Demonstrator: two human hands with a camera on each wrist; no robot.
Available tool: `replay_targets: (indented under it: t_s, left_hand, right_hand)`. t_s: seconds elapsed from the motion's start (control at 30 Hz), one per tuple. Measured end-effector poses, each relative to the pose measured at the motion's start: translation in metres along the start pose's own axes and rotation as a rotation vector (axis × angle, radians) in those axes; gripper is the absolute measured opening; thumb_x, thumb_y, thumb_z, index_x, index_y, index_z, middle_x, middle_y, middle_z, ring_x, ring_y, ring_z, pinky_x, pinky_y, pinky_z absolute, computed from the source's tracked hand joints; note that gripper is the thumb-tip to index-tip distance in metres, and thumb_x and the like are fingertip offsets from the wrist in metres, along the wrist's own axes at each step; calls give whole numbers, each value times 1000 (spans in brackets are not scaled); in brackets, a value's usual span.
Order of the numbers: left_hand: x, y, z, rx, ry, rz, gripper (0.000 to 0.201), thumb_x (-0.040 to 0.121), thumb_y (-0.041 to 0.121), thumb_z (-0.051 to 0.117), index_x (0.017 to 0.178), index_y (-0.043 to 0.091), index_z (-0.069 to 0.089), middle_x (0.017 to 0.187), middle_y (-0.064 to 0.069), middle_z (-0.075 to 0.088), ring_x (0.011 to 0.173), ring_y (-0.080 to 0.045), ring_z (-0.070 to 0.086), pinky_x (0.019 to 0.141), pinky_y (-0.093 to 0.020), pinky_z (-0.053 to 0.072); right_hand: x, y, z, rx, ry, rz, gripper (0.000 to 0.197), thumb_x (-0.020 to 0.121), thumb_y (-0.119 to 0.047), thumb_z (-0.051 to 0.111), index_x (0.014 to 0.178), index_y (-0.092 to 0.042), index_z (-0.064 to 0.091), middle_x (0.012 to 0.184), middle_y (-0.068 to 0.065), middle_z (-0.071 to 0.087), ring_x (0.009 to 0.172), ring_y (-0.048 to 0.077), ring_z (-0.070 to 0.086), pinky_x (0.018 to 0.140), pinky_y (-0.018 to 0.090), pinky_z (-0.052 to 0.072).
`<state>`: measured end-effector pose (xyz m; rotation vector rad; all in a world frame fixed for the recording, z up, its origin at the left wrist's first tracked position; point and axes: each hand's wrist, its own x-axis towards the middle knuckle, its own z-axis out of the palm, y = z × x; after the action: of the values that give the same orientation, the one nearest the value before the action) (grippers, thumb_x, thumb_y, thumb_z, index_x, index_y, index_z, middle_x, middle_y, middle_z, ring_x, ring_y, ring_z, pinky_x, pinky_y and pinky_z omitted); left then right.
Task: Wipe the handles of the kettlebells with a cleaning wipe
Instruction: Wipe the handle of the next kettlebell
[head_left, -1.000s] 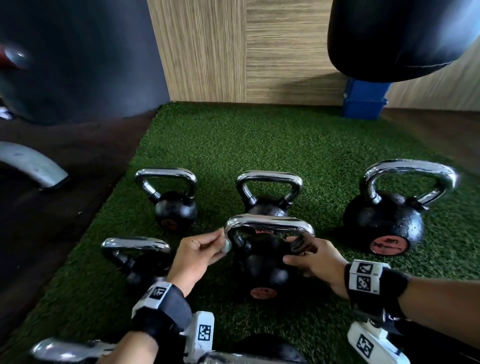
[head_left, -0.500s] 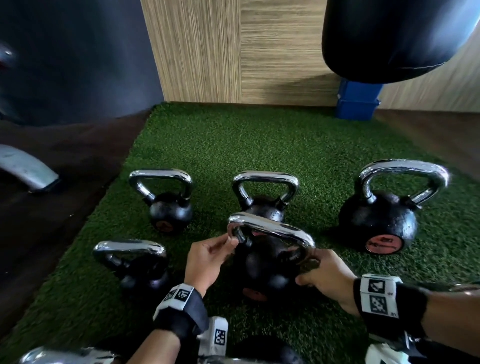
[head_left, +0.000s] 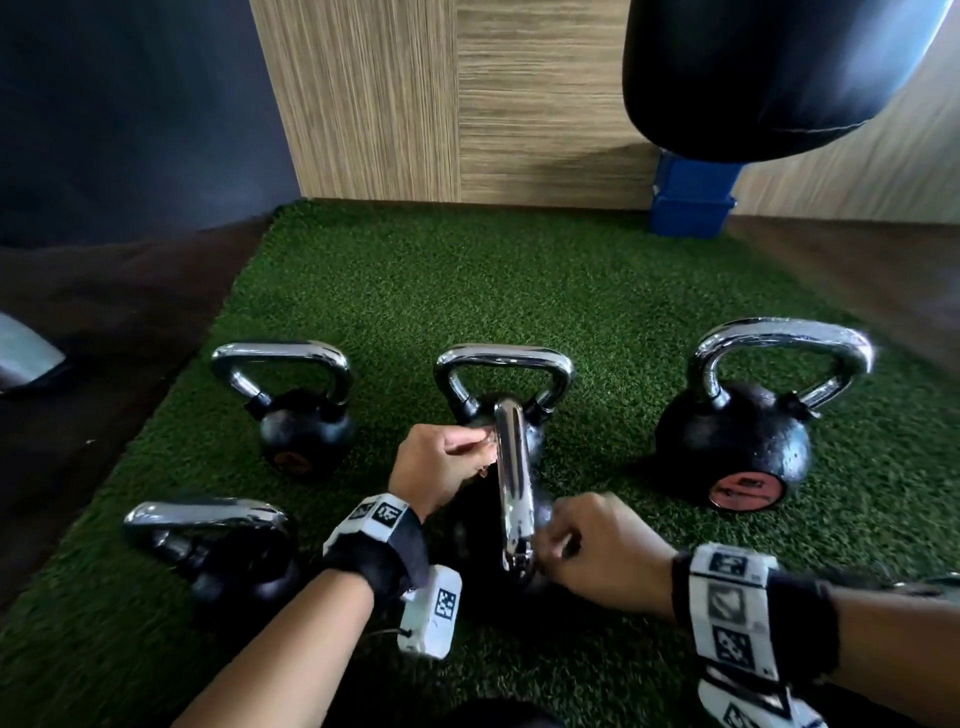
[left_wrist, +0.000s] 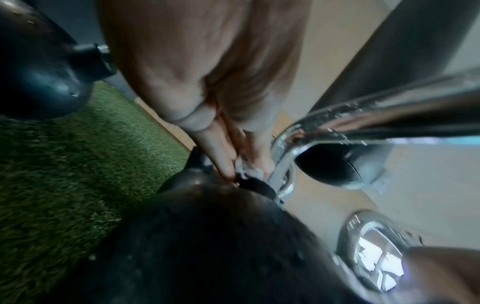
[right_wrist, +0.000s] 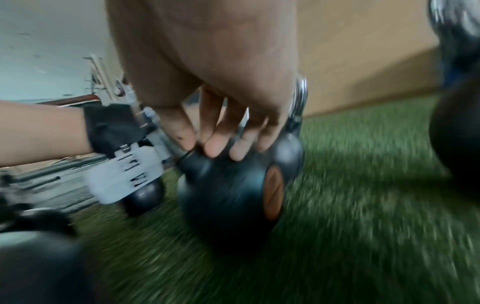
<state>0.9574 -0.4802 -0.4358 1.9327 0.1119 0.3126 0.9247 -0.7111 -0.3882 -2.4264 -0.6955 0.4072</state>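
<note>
The middle kettlebell (head_left: 511, 488) stands on the green turf (head_left: 519, 286), its chrome handle turned edge-on to me. My left hand (head_left: 447, 462) pinches a small white wipe (left_wrist: 249, 170) against the far leg of that handle (left_wrist: 283, 164). My right hand (head_left: 587, 556) grips the handle's near leg, fingers curled down onto the black ball (right_wrist: 228, 195). The wipe is barely visible in the head view. Both wrist views are blurred.
Other kettlebells stand around: back left (head_left: 306, 426), back middle (head_left: 504, 374), a bigger one back right (head_left: 732, 447) and one front left (head_left: 218, 551). A black punch bag (head_left: 769, 78) hangs over a blue base (head_left: 691, 202). Dark floor borders the turf on the left.
The middle kettlebell has been turned about a quarter turn, so its handle now points away from me. My left hand followed its far end with the wipe; my right hand came nearer.
</note>
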Motion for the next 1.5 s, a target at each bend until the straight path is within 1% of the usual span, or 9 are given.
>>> replay_targets:
  t_s: [0.13,0.3,0.4,0.5,0.63,0.97,1.17,1.37,1.5]
  left_hand:
    - [-10,-9,3,-267,-14,-78,25,85,20,81,86,45,81,94,9,80,92,-4,73,95,-33,58]
    - [-11,-10,6,-135,15,4,27,79,18,87,98,35,77,95,21,77,95,6,72,86,-9,51]
    - [2,6,0,-211,-1,14,27,75,24,86,102,26,81,98,9,80,98,-8,75,93,-29,58]
    - [10,19,-3,-260,12,52,26,68,47,82,94,42,81,99,9,80,100,-10,75,88,-25,58]
    - [8,18,1,-306,15,5,20,74,31,86,94,34,83,103,1,80,105,-16,74,97,-34,57]
    - [-11,49,-25,-550,-143,-109,50,57,33,92,104,16,82,106,-14,78,94,-20,76,81,-27,61]
    - [-18,65,-31,-424,-154,-183,49,56,30,91,101,13,81,100,-12,79,92,-23,77,82,-32,61]
    - [-41,74,-45,-336,-411,-320,47,62,27,91,98,0,78,86,-10,78,71,-9,72,64,-22,59]
    - [-52,79,-45,-268,-357,-240,42,60,31,93,92,6,81,91,-14,79,82,-20,77,67,-27,62]
  right_hand:
    - [29,-1,-5,102,146,7,15,76,-38,80,87,-40,70,97,-9,64,90,5,61,80,18,45]
    - [52,7,19,177,-108,88,94,81,-42,80,155,-28,24,146,0,49,130,16,50,107,23,38]
    - [57,15,23,178,-166,163,93,82,-49,77,156,-31,24,150,-2,46,127,13,48,105,23,37]
    - [59,18,22,198,-162,155,89,80,-50,79,153,-31,31,144,-5,51,115,7,49,97,19,38]
    - [60,19,22,192,-151,123,89,81,-49,79,153,-27,31,146,-3,50,128,14,51,110,31,41]
    - [62,21,23,179,-164,102,92,83,-51,76,156,-28,26,154,-1,42,139,16,43,117,37,35]
    - [65,22,24,185,-170,98,92,83,-49,76,156,-27,25,153,-2,41,137,15,44,113,29,36]
    - [67,23,27,248,-173,94,88,79,-43,82,151,-22,36,144,1,53,132,19,51,112,44,42]
    - [68,22,25,219,-185,82,93,79,-47,80,154,-24,31,150,-1,47,136,17,46,113,43,41]
